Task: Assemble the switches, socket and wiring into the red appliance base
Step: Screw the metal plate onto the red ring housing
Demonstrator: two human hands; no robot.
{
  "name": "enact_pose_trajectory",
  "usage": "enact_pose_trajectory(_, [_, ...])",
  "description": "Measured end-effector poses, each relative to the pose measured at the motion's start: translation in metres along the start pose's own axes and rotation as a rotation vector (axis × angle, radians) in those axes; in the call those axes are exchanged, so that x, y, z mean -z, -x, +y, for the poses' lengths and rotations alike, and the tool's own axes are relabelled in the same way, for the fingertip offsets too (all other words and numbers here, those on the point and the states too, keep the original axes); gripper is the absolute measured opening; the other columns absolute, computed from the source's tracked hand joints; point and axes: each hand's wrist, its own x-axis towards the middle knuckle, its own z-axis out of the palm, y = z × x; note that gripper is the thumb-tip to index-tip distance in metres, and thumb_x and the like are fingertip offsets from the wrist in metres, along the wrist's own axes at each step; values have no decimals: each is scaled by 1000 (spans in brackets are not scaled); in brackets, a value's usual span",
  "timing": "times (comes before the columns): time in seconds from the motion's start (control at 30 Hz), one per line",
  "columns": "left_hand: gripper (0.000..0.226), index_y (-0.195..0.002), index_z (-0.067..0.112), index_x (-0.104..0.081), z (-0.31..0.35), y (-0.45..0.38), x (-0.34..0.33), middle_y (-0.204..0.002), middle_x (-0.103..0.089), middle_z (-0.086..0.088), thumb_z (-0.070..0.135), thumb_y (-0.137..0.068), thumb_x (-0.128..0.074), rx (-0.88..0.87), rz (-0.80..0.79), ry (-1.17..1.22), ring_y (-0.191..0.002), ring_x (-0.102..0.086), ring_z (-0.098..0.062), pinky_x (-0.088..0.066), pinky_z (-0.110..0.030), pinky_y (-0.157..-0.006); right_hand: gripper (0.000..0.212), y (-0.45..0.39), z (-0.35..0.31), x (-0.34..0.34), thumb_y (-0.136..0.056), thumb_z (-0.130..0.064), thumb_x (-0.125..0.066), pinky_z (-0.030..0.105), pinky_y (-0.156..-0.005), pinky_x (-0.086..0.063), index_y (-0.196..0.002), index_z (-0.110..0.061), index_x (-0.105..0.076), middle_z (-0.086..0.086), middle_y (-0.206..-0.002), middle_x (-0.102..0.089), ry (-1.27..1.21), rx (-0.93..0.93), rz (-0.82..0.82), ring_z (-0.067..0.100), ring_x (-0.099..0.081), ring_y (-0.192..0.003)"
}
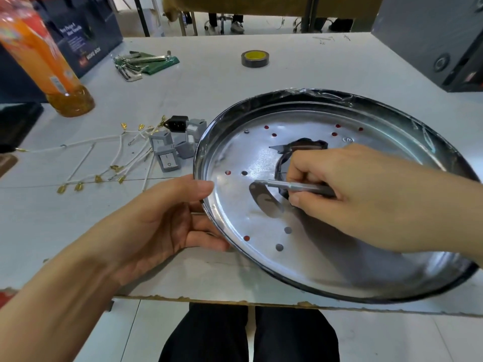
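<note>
The round metal appliance base (313, 257) lay on the counter (300, 69) right of centre. The left hand (162, 220) gripped its rim at nine o'clock, thumb on top, fingers curled beneath. The right hand (366, 194) reached in from three o'clock, pinching a slim grey tool (292, 186) over the centre opening. Grey switches (170, 150), a black socket (179, 122) and white wiring (104, 158) sat at ten o'clock beside the base.

Left hand (167, 218) grips the near-left rim of the round metal base plate (326, 259), thumb on top, fingers under the edge. Right hand (366, 194) pinches a slim grey tool (295, 186), tip pointing left over the plate's centre cutout. Just beyond the left hand lie grey rocker switches (167, 159), a black socket (178, 123) and white wires (104, 158) with brass terminals.
</note>
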Motion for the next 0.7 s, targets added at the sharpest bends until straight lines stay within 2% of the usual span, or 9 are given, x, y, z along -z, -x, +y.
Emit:
enact_pose_trajectory(0.13, [41, -84, 13, -77, 1, 0, 1, -73, -73, -9, 33, -49, -87, -4, -19, -25, -61, -71, -18, -59, -27, -57, 13, 1, 0, 1, -82, -37, -41, 5, -61, -35, -73, -29, -46, -47, -79, -42, -8, -6, 2, -15, -45, -67])
enact_pose_trajectory(0.23, [38, -82, 10, -77, 2, -3, -3, -71, -72, -13, 24, -48, -84, 22, 65, -67, -57, -70, -21, -58, -28, -53, 13, 2, 3, 3, -82, -38, -42, 5, -61, -35, -74, -29, -47, -48, -78, -43, -4, -7, 0, -16, -46, -68])
enact_pose_trajectory(0.27, [31, -81, 8, -76, 2, -6, -4, -69, -71, -15, 24, -55, -82, 53, 102, -72, -55, -69, -22, -58, -28, -50, 14, 2, 4, 4, -81, -39, -41, 5, -62, -35, -74, -28, -47, -48, -79, -43, 2, -4, -1, -15, -46, -69])
enact_pose_trajectory(0.3, [20, -78, 5, -75, 2, -10, -5, -65, -70, -15, 23, -69, -75, 93, 153, -89, -51, -68, -21, -56, -27, -45, 14, 2, 4, 4, -80, -40, -40, 5, -62, -35, -74, -28, -47, -48, -79, -43, 6, -1, -2, -15, -46, -69])
enact_pose_trajectory(0.33, [19, -77, 3, -73, 1, -13, -5, -60, -69, -13, 18, -81, -62, 136, 212, -128, -47, -66, -20, -53, -25, -40, 14, 2, 4, 4, -79, -40, -40, 5, -62, -35, -74, -29, -46, -48, -79, -43, 7, 2, -2, -15, -46, -69])
enact_pose_trajectory(0.37, [20, -79, 2, -68, 0, -15, -4, -56, -68, -10, 16, -82, -53, 158, 246, -161, -44, -65, -18, -50, -23, -37, 14, 3, 4, 4, -79, -40, -40, 5, -62, -35, -74, -29, -46, -48, -80, -43, 6, 3, 0, -15, -46, -69])
enact_pose_trajectory(0.47, [29, -85, 4, -60, -1, -18, -6, -55, -67, -7, 22, -67, -49, 168, 263, -183, -44, -65, -16, -49, -22, -37, 14, 3, 4, 4, -79, -41, -39, 4, -62, -35, -74, -30, -46, -47, -82, -42, 4, -1, 1, -15, -46, -69])
enact_pose_trajectory(0.63, [28, -88, 9, -61, -1, -15, -5, -57, -69, -4, 23, -67, -49, 181, 257, -140, -47, -66, -14, -51, -23, -40, 17, 2, 5, 6, -75, -44, -37, 6, -62, -35, -73, -30, -46, -47, -82, -42, -3, -3, 3, -13, -46, -69])
enact_pose_trajectory(0.7, [21, -86, 9, -59, -1, -13, -8, -54, -67, -5, 19, -71, -49, 183, 270, -157, -45, -65, -12, -50, -21, -39, 17, 2, 6, 6, -75, -44, -36, 5, -62, -35, -73, -30, -46, -47, -82, -43, -4, -2, 5, -13, -46, -68])
